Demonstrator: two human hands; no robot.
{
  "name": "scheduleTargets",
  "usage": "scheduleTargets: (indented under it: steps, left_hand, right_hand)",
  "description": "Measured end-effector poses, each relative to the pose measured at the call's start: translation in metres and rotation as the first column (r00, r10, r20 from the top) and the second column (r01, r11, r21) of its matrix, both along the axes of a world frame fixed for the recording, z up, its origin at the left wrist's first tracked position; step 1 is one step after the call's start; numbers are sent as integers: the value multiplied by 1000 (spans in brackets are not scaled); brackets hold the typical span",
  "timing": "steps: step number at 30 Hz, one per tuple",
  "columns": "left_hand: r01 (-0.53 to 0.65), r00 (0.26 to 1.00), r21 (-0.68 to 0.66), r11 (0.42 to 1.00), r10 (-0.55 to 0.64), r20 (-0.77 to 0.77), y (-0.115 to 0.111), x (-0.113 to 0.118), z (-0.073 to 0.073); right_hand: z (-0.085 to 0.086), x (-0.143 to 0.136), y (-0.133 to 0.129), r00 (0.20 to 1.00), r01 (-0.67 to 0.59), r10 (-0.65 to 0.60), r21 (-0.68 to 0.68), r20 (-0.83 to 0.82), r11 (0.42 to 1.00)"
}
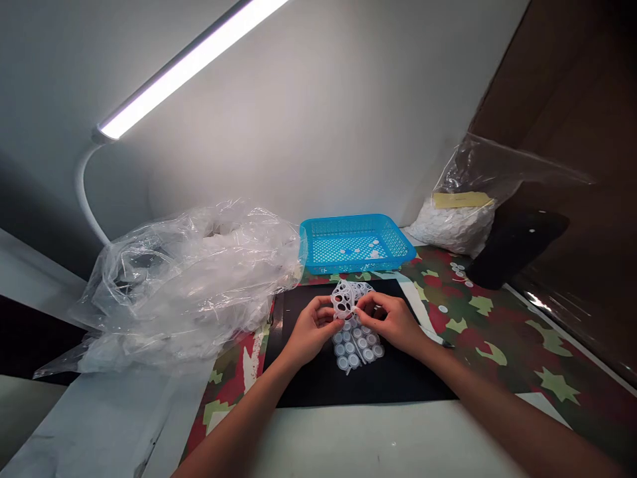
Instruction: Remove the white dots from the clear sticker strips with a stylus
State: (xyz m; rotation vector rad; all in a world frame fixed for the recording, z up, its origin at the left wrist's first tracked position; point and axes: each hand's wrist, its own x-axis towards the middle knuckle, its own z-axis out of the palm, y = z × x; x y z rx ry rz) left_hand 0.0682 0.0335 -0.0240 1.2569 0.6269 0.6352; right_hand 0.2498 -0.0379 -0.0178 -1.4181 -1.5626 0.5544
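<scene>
1) Currently the left hand (317, 325) pinches the left edge of a white holed sheet (342, 300) between thumb and fingers
2) Likewise, the right hand (391, 320) grips its near right side with closed fingertips
3) The sheet rises at the far end of rows of round discs (355, 346), above a black mat (328, 392)
4) On the far counter (512, 372) sits a blue basket (358, 267), with a clear plastic bag (199, 279) to its left

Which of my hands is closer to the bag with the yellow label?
Right. Your right hand is in front and left of the bag; your left hand is farther left.
</scene>
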Motion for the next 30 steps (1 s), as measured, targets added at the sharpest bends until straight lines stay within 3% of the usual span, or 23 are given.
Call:
scheduleTargets:
  steps: [5,10,17,21,30]
  left_hand:
    - [-12,1000,0,1000,12,-5,-1,1,1]
    - [-57,998,32,998,57,-10,-1,3,3]
    - [-102,995,41,994,103,-6,0,2,1]
    - [-73,997,9,997,73,-1,-1,1,2]
    - [-75,995,-44,996,78,68,2,0,4]
  right_hand:
    - [-7,10,5,975,131,-134,-24,-180,991]
    - [-7,9,3,962,192,-188,4,-201,981]
    - [0,-16,-5,997,31,-41,144,69,989]
    - [-6,-18,-3,996,-39,23,182,89,983]
    - [-9,-18,-4,995,-40,23,165,100,985]
